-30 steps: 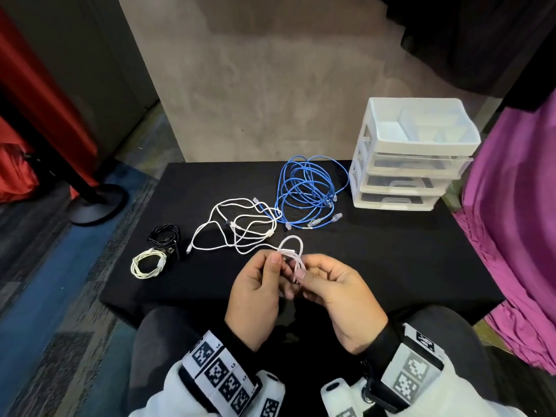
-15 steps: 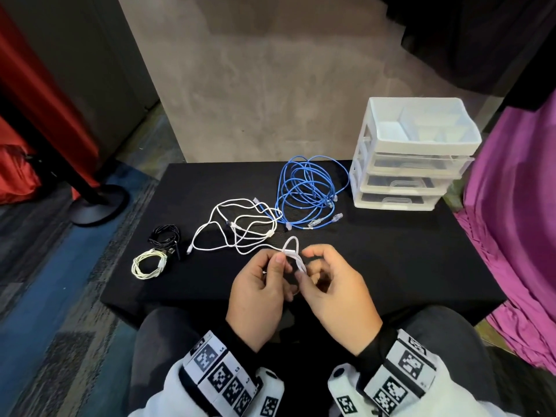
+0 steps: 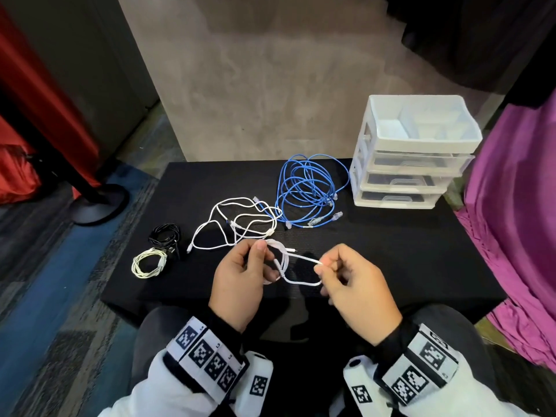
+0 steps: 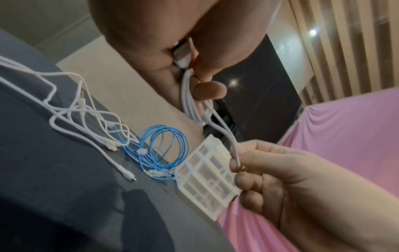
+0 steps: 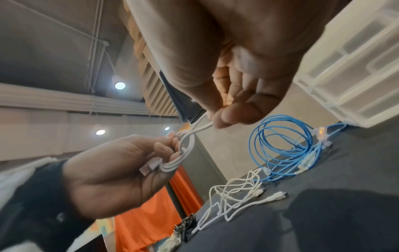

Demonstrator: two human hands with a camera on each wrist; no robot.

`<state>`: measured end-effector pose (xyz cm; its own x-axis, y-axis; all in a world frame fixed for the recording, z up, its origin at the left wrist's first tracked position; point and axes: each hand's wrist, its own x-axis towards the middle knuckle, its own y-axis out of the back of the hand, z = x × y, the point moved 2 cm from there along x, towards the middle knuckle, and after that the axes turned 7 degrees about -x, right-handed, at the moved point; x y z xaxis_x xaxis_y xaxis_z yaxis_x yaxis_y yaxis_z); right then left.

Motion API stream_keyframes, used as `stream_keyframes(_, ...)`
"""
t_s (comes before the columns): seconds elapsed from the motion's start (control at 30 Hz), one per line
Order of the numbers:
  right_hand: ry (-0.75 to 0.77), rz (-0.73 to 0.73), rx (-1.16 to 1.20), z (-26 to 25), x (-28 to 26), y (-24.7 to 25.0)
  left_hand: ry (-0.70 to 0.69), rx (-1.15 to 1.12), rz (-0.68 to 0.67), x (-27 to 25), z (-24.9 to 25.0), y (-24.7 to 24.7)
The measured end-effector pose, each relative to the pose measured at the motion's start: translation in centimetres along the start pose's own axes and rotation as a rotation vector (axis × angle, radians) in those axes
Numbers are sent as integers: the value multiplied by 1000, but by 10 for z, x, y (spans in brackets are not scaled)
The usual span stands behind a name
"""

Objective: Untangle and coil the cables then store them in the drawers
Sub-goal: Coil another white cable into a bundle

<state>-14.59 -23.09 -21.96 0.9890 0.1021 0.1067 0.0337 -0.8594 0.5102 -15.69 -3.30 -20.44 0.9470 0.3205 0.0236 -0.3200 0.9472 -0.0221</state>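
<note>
A short white cable (image 3: 284,261) is bunched into a small coil, and my left hand (image 3: 240,275) grips that coil above the near edge of the black table (image 3: 391,251). My right hand (image 3: 346,278) pinches a loose loop of the same cable (image 4: 228,136) and holds it out to the right. The coil and a plug show between the left fingers (image 5: 170,150). Loose tangled white cables (image 3: 237,227) lie just beyond the hands, and a blue cable bundle (image 3: 310,191) lies behind them. The white drawer unit (image 3: 415,155) stands at the back right with all drawers closed.
A coiled black cable (image 3: 165,236) and a coiled cream cable (image 3: 149,263) lie at the table's left. A black stand base (image 3: 99,203) and red fabric are on the floor to the left. Purple cloth (image 3: 517,236) hangs at the right.
My hands have moved apart. The right hand has drawn a loop of the white cable out to the right while the left keeps hold of the coil.
</note>
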Motion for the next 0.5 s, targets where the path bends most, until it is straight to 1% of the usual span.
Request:
stream_keyframes(0.07,10,-43,1,4,-1,-4,-14,-15,21,2,4,-1)
stream_keyframes(0.17,31,-61,-98,9,-5,-4,-4,-10,10,4,4,4)
stream_keyframes(0.23,-11,-54,-129,14,-5,-2,25,-45,5,2,1,5)
stream_keyframes(0.27,-53,-43,-100,16,-4,-2,46,-85,6,0,0,4)
stream_keyframes(0.3,-115,-26,-1,17,-3,-3,75,-150,13,-2,0,0)
stream_keyframes(0.4,-293,-10,539,9,-2,-12,216,-434,39,-8,0,-13)
stream_keyframes(0.47,-349,-38,823,-4,-5,-21,272,-531,33,-9,1,-23)
stream_keyframes(0.5,-353,-49,914,-9,-7,-25,276,-548,31,-9,1,-28)
